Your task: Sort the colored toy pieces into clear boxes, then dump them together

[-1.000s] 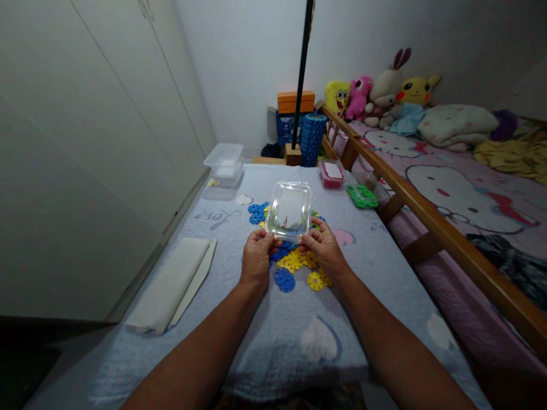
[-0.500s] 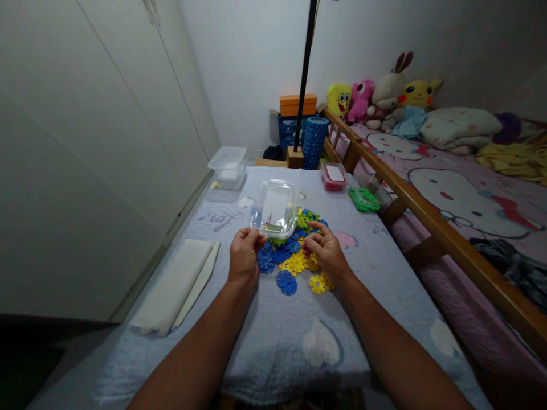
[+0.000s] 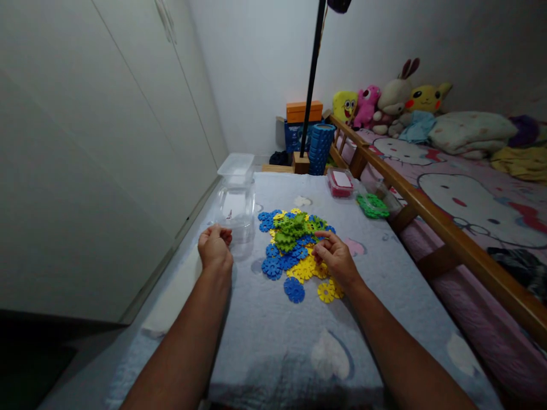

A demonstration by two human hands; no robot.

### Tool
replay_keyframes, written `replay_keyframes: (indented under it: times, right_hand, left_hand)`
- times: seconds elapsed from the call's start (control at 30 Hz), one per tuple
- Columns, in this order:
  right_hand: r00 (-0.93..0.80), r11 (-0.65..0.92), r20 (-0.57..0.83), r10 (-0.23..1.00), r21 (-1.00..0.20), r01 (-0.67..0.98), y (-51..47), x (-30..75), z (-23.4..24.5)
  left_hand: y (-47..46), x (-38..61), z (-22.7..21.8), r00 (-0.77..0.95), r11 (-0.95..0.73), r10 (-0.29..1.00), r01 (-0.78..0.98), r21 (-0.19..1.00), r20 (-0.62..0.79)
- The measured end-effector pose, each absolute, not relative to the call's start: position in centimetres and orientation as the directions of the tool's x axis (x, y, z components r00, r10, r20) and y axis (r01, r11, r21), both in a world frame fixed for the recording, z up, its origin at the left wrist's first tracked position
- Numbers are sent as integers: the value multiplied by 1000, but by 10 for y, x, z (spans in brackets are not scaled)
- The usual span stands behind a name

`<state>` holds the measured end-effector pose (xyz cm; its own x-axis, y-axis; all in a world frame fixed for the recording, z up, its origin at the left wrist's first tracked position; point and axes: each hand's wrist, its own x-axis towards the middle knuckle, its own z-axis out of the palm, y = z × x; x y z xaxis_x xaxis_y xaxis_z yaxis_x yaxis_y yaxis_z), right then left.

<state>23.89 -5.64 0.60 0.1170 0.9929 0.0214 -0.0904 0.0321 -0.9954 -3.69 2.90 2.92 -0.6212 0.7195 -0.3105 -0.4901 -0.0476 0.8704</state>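
My left hand is closed on the near rim of a clear plastic container, which sits empty at the left of the pale blue cloth. A heap of blue, yellow and green flower-shaped plastic discs lies in the middle. My right hand rests at the heap's right edge, fingers curled over the discs, pinching near a green one; what it holds is unclear.
A second clear tub stands behind the container. A small red box and loose green discs lie at the back right. A wooden bed rail runs along the right; a folded white cloth lies left.
The clear container, held over the discs by both hands, has been carried left by my left hand and lowered. My right hand let go and dropped onto the uncovered heap.
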Motion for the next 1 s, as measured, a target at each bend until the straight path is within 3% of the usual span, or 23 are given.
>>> replay_keyframes:
  times: [0.2, 1.0]
  right_hand:
    - [136, 19, 8, 991, -997, -81, -55, 240, 5]
    - [183, 9, 1, 983, -999, -44, -54, 246, 6]
  left_hand:
    - [55, -51, 19, -626, 51, 666, -504, 862, -405]
    - [106, -88, 26, -723, 136, 562, -398, 907, -402]
